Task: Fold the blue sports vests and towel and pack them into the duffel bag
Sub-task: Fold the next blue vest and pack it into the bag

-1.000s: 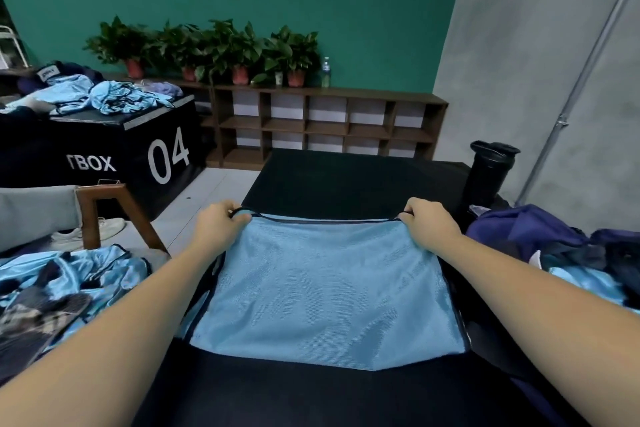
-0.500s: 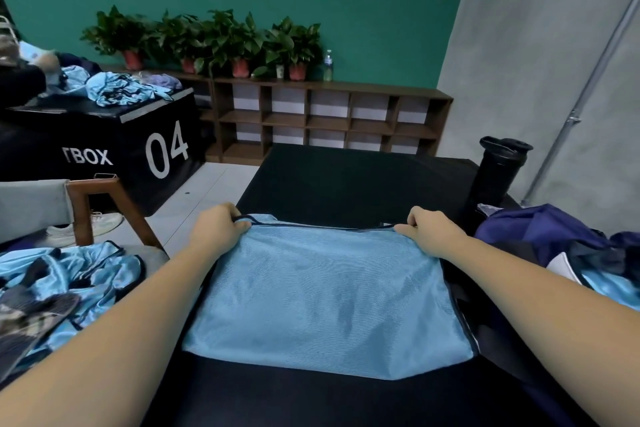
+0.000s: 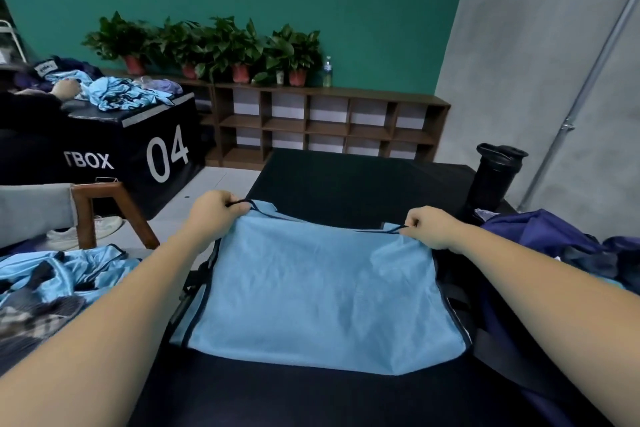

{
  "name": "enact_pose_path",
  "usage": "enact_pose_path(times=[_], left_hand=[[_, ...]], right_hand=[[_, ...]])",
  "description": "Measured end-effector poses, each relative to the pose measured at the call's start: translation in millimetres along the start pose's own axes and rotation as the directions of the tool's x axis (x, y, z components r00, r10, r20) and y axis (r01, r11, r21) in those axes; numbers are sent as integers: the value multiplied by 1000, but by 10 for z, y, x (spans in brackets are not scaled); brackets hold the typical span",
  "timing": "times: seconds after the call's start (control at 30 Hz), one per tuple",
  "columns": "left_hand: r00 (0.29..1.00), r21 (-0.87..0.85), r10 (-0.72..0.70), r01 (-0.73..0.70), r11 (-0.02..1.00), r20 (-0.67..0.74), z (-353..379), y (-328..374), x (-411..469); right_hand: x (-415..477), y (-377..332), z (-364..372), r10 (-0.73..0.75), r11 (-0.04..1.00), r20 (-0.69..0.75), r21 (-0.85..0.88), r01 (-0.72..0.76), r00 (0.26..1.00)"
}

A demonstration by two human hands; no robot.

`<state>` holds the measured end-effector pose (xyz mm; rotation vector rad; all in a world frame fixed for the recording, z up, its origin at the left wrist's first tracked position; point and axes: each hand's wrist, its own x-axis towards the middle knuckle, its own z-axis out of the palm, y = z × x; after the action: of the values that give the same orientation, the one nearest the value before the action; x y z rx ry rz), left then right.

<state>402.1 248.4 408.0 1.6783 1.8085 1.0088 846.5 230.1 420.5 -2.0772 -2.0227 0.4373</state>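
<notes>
A light blue mesh sports vest (image 3: 322, 291) with dark trim lies spread on the black table (image 3: 346, 177) in front of me. My left hand (image 3: 216, 213) grips its far left corner by the dark edging. My right hand (image 3: 431, 227) pinches the far right corner. Both corners are lifted a little off the table. More blue vests (image 3: 65, 270) lie crumpled in a heap at the left. A dark purple duffel bag (image 3: 540, 236) sits at the right edge of the table.
A black bottle (image 3: 495, 177) stands at the table's far right. To the left are a wooden chair frame (image 3: 104, 211) and a black box marked 04 (image 3: 152, 149) holding more blue clothes, where another person's hand (image 3: 65, 88) works. Shelves with plants line the green wall.
Both hands have raised the vest's far corners slightly and drawn them toward me. The far edge now sags between them.
</notes>
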Motion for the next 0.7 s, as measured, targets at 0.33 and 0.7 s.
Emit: enact_pose_path(times=[0.33,0.7], left_hand=[[986,-367,122,-155,917,-111,-772,530,-259],[958,-486,191,-274,830,-215,-1280,978,-949]], right_hand=[[-254,-464,-1024,-117,980,-180,137,143,977],[-770,-884,-1919,-179,953,-342,173,249,923]])
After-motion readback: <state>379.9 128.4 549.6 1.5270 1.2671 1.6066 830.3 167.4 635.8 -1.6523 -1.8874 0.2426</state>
